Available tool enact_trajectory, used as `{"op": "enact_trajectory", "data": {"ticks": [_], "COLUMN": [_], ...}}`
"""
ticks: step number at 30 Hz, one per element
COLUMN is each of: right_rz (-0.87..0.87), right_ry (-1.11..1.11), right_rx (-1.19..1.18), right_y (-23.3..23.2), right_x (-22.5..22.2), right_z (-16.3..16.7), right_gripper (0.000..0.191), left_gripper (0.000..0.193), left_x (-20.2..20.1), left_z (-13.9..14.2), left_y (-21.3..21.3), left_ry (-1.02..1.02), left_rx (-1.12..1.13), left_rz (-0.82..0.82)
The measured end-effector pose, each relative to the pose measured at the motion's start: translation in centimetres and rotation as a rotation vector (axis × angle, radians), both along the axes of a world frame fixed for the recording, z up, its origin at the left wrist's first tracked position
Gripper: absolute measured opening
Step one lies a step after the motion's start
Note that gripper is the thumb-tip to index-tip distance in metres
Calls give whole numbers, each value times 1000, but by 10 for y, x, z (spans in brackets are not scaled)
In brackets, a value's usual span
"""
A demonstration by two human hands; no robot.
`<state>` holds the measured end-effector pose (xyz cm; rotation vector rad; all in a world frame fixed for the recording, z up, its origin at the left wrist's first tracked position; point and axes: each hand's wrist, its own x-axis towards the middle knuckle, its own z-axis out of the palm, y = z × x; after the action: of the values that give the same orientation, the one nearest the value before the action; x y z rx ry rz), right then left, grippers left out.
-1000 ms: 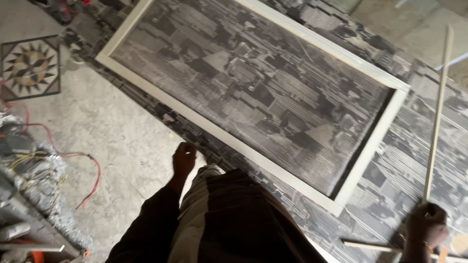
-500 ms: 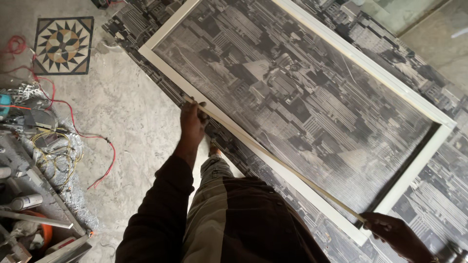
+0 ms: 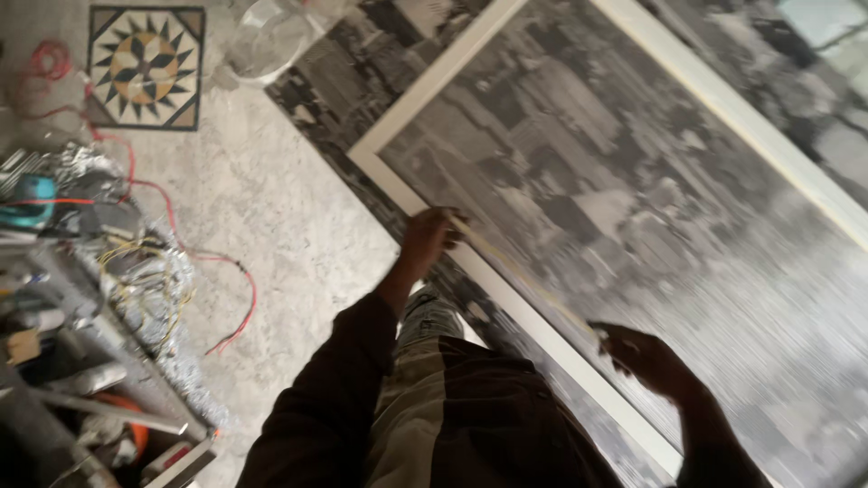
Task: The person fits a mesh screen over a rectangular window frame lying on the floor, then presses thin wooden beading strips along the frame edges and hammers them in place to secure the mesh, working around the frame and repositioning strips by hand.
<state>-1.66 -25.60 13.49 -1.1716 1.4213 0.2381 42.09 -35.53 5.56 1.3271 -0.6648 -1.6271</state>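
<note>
Pale wooden strip (image 3: 524,271), thin and long, lies along the near rail of the large white-framed panel (image 3: 407,176) with its grey-and-black printed face, which rests flat on the floor. The person's left hand (image 3: 432,237) pinches the strip's far end against the white rail, fingers curled over it; the right hand (image 3: 644,354) closes on the other end, thumb and fingers wrapped around it just above the frame's inner edge. Both hands look closed on the strip, though motion blur softens the fingers. The work in hand appears to be lining the strip up along the frame's inner edge. The next move probably calls for keeping both ends level and pressing it flush against the rail. Off to the left, red wires (image 3: 231,298) trail over the bare concrete floor (image 3: 271,208) near a patterned star tile (image 3: 146,66) and a cluttered metal rack (image 3: 81,343).
</note>
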Motion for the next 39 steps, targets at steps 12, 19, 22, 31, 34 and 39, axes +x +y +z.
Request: {"op": "enact_trajectory", "data": {"ticks": [12,19,22,31,34,39], "right_rz": [171,448,514,573,669,823], "right_ry": [-395,-288,-152,-332,-254,-385], "right_rx": [-155,-286,-214,-363,-357,-508], "right_y": [-232,-289,-303,-334,-344,-369], "right_x": [243,292,309,317,316,320], "right_z": [-24,-29,-30,-33,-37,-44], "right_gripper": [45,43,41,37,37,36], "left_gripper": [23,10,21,33,34,35], "left_x": [156,187,185,203,200,198], "left_z": [-7,-33,-48,-59,-57,-55], "left_y": [-107,-149,-160,-173,-175,-176], "left_ry": [-1117,-1329,-1392,-1428,-1425,-1457], "left_rx": [-312,-618,-659,-721,-723,-660], "left_rz": [161,29,-61,-253,-261,-297]}}
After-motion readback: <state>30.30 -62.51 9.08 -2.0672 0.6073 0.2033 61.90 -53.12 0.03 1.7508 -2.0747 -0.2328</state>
